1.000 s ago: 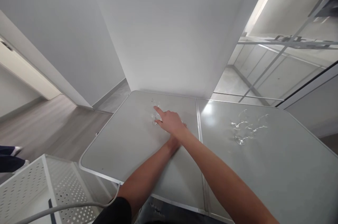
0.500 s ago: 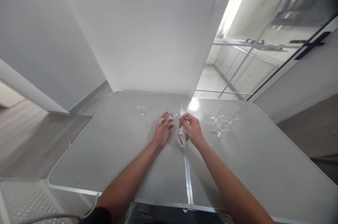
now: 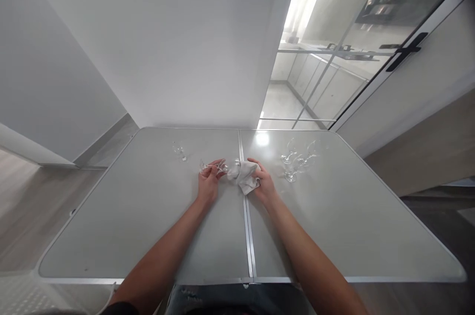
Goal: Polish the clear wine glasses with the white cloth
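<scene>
- Our left hand is closed around a small stemmed glass, holding it on its side just above the desk, a little left of the middle seam.
- Our right hand is clamped on a bunched white cloth, which is pressed against the bowl end of that glass, so the two hands meet at centre frame.
- We judge the wiping of this glass to be under way. Whether the cloth is inside the bowl or only around it, we cannot tell.
- A lone glass stands upright, apart, to the upper left of our left hand. It looks like a piece already set aside, though that is only a guess.
- A cluster of glasses stands close together to the right of the cloth, untouched. We take these as the larger share left to handle.
</scene>
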A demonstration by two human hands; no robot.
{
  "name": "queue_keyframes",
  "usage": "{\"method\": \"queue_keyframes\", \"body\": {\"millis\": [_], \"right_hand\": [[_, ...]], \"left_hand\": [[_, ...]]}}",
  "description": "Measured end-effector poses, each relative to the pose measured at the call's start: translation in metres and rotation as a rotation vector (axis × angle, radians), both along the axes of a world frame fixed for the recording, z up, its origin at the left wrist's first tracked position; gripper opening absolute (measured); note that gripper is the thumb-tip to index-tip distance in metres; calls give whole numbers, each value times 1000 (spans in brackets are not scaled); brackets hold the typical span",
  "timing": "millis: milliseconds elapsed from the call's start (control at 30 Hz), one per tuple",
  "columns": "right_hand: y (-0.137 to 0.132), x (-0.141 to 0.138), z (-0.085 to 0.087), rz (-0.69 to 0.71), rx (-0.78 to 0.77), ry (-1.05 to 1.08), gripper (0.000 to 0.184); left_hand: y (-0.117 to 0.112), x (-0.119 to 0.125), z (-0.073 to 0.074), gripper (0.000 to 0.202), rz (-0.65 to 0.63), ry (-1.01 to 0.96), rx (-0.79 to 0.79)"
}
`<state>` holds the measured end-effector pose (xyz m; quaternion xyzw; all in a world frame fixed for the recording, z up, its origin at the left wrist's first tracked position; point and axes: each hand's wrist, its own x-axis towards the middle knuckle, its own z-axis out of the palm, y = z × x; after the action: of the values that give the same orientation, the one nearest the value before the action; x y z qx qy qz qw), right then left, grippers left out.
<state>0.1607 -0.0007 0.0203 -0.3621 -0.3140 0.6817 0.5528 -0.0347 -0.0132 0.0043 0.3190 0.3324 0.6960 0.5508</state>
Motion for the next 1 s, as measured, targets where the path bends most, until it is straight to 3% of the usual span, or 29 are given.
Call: {"method": "queue_keyframes", "body": {"millis": [133,300,467,633,800,900,1000], "right_hand": [[5,-6,-9,-210,-53,-45,19],[2,-8,-6,-320,100,-229,26],[-8,-11,-7,-182,228,-417,30],[-17,-14,-2,55,187,-244,47],[-29,-20,9,214,197,-171,88],[-33,-21,8,223,286,-308,97],[-31,-16,1,230,530,-596,91]], "left_hand": [[-3,1,0,32,32,77,1],[-9,4,2,35,63,235,13],[-11,8,2,33,75,258,-9],[-11,5,0,35,152,204,-77],[-13,2,2,38,61,204,-126],[-13,2,4,41,5,226,-156],[-13,3,1,39,39,236,-163]]}}
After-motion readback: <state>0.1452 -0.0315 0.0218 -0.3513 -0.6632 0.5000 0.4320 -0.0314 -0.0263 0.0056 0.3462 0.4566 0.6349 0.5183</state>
